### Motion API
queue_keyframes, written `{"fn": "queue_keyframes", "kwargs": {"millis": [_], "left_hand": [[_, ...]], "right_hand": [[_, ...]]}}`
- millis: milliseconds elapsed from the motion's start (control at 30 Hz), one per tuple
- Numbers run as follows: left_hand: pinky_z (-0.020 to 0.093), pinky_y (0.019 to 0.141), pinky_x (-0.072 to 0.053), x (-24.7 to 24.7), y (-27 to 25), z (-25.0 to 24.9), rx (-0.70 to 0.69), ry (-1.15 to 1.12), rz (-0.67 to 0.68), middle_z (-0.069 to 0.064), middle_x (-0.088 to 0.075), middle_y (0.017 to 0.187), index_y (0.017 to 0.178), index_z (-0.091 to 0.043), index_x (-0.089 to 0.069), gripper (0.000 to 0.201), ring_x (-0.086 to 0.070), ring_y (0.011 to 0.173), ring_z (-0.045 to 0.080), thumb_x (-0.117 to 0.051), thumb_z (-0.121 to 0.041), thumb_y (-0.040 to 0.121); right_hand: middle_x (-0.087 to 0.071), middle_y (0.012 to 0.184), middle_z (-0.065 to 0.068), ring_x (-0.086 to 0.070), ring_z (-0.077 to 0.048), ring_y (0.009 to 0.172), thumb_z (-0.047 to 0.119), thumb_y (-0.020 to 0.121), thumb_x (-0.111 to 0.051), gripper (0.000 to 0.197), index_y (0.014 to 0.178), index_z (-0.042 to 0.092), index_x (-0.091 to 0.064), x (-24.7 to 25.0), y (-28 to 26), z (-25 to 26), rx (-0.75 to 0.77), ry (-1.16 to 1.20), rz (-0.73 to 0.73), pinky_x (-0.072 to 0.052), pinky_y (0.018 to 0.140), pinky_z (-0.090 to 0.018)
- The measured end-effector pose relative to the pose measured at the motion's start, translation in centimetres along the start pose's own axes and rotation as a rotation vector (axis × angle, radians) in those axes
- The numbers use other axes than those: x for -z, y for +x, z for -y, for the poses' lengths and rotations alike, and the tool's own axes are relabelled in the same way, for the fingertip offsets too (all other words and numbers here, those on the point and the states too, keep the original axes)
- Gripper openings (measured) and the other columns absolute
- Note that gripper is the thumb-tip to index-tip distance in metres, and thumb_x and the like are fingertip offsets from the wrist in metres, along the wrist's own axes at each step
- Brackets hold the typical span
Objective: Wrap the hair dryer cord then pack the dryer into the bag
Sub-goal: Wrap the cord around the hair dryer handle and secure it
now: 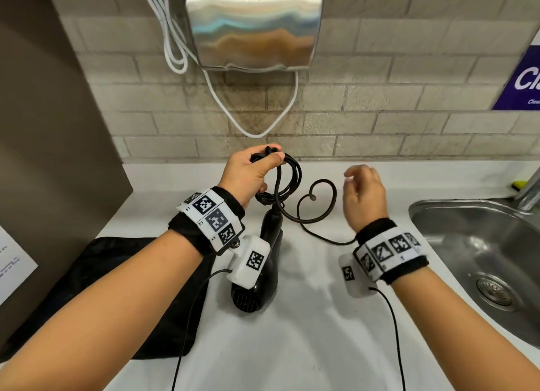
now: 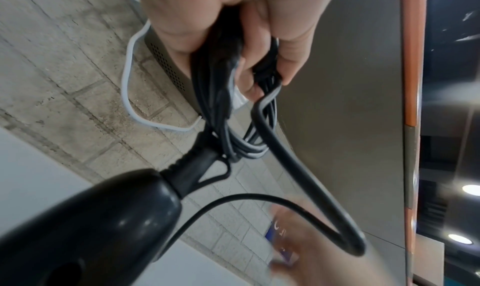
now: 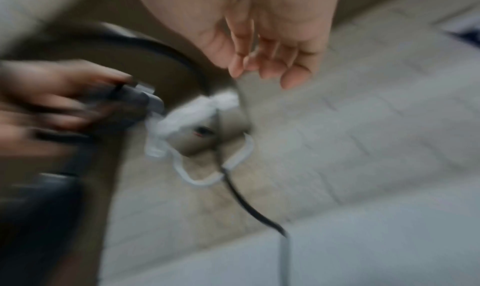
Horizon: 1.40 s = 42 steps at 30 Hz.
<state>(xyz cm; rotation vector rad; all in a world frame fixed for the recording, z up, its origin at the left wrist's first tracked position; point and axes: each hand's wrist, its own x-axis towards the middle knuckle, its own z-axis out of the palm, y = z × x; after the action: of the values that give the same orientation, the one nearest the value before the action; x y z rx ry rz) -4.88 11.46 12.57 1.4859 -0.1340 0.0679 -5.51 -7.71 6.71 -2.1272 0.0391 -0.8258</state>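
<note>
1. Left hand (image 1: pixel 248 171): raised above the white surface (image 1: pixel 292 317), fingers and thumb curled round several gathered loops of the black cord (image 1: pixel 289 174). The left wrist view shows the bundle (image 2: pixel 218 81) passing through the closed fist, one strand pinched under the fingertips.
2. Right hand (image 1: pixel 365 194): held in the air to the right of the loops, apart from them, fingers loosely bent and spread, gripping nothing. The right wrist view is blurred but shows the same slack, empty fingers (image 3: pixel 270 60).
3. Hair dryer (image 1: pixel 263 267): black, below the left wrist, handle end pointing up toward the left hand, grilled end nearest the camera. Whether it rests on the surface or hangs by its cord cannot be told. In the left wrist view the handle (image 2: pixel 98 218) ends in a ribbed strain relief from which the cord rises into the fist.
4. Loose cord: an unwrapped length curls in a heart-like shape between the two hands, then trails right along the surface toward the right wrist.
5. Bag (image 1: pixel 117 288): black, lying flat on the surface at the left, partly under the left forearm, just beside the dryer.
6. Sink (image 1: pixel 482 259): steel basin set in the surface at the right.
7. Wall hand dryer (image 1: pixel 254 25): steel, mounted on the tiled wall, with white cable (image 1: pixel 257 127) looping beneath.
</note>
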Motion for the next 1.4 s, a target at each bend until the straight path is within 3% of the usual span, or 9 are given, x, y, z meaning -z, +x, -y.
{"fn": "queue_keyframes", "kwargs": {"millis": [133, 233, 433, 633, 800, 900, 1100, 1300, 1400], "left_hand": [[0.017, 0.038, -0.027, -0.5, -0.1, 0.0, 0.018, 0.016, 0.023, 0.008, -0.062, 0.079, 0.084, -0.019, -0.063, 0.014, -0.026, 0.031, 0.004, -0.059, -0.007, 0.088], [0.017, 0.037, -0.028, -0.7, 0.0, 0.0, 0.033, 0.024, 0.033, 0.008, -0.063, 0.08, 0.085, -0.018, -0.064, 0.012, -0.026, 0.03, 0.004, -0.059, -0.007, 0.088], [0.016, 0.037, -0.028, -0.6, 0.7, 0.0, 0.061, 0.037, 0.042, 0.006, -0.064, 0.078, 0.086, -0.017, -0.064, 0.009, -0.025, 0.03, 0.004, -0.059, -0.009, 0.088], [0.015, 0.037, -0.027, -0.8, 0.9, 0.0, 0.086, 0.033, 0.052, 0.005, -0.064, 0.078, 0.085, -0.016, -0.063, 0.009, -0.026, 0.029, 0.004, -0.058, -0.009, 0.089], [0.015, 0.037, -0.027, -0.7, 0.8, -0.1, 0.106, 0.029, 0.044, 0.003, -0.064, 0.079, 0.084, -0.015, -0.063, 0.009, -0.024, 0.029, 0.004, -0.056, -0.011, 0.09], [0.016, 0.037, -0.026, -0.4, 0.9, -0.1, 0.116, 0.026, 0.037, 0.004, -0.066, 0.079, 0.091, -0.008, -0.063, 0.01, -0.021, 0.029, 0.004, -0.056, -0.014, 0.09], [0.016, 0.037, -0.026, -0.2, 0.9, 0.0, 0.141, 0.015, 0.021, 0.001, -0.066, 0.075, 0.096, -0.007, -0.063, 0.013, -0.019, 0.03, 0.003, -0.056, -0.016, 0.09], [0.016, 0.037, -0.024, -0.1, 1.0, -0.2, 0.122, 0.037, 0.041, 0.003, -0.066, 0.078, 0.086, -0.011, -0.064, 0.011, -0.018, 0.03, 0.003, -0.054, -0.014, 0.091], [0.015, 0.037, -0.024, -0.2, 0.9, -0.2, 0.107, 0.05, 0.053, 0.004, -0.065, 0.079, 0.087, -0.01, -0.064, 0.011, -0.019, 0.029, 0.003, -0.054, -0.013, 0.091]], "right_hand": [[-0.057, 0.123, -0.023, -0.053, -0.035, 0.114, 0.012, 0.095, -0.038, 0.031, 0.116, -0.002, -0.056, -1.7, 2.4, -8.5, -0.514, -0.432, 0.477, -0.04, 0.095, -0.033], [-0.046, 0.137, -0.016, -0.043, -0.03, 0.128, 0.014, 0.095, -0.04, 0.039, 0.132, 0.003, -0.045, -2.2, 2.0, -12.8, -0.525, -0.599, 0.765, -0.033, 0.105, -0.033], [-0.035, 0.146, -0.013, -0.033, -0.029, 0.135, 0.019, 0.094, -0.044, 0.049, 0.141, 0.011, -0.032, -3.4, 2.3, -15.4, -0.531, -0.69, 0.876, -0.024, 0.111, -0.035], [-0.047, 0.136, -0.011, -0.047, -0.029, 0.125, 0.042, 0.082, -0.062, 0.071, 0.139, 0.01, -0.034, -5.7, 3.1, -17.0, -0.503, -0.861, 0.86, -0.041, 0.103, -0.035], [-0.055, 0.127, -0.017, -0.054, -0.032, 0.116, 0.009, 0.09, -0.05, 0.034, 0.124, 0.004, -0.049, -5.3, 3.4, -16.1, -0.536, -0.829, 0.747, -0.044, 0.092, -0.034], [-0.057, 0.117, -0.025, -0.055, -0.039, 0.108, -0.005, 0.085, -0.05, 0.031, 0.116, -0.002, -0.047, -4.9, 4.2, -15.2, -0.56, -0.578, 0.553, -0.041, 0.078, -0.034], [-0.055, 0.123, -0.025, -0.051, -0.039, 0.114, -0.008, 0.085, -0.046, 0.041, 0.124, 0.001, -0.05, -1.8, 7.6, -9.0, -0.35, -0.377, 0.414, -0.041, 0.092, -0.036], [-0.061, 0.089, -0.013, -0.053, -0.026, 0.08, -0.018, 0.08, -0.03, 0.049, 0.118, 0.007, -0.049, 2.9, 7.3, -1.7, 0.023, -0.258, 0.336, -0.045, 0.079, -0.033], [-0.058, 0.087, -0.004, -0.05, -0.02, 0.072, -0.013, 0.084, -0.03, 0.045, 0.119, 0.009, -0.048, 4.8, 6.1, 1.9, 0.187, -0.237, 0.297, -0.037, 0.068, -0.023]]}}
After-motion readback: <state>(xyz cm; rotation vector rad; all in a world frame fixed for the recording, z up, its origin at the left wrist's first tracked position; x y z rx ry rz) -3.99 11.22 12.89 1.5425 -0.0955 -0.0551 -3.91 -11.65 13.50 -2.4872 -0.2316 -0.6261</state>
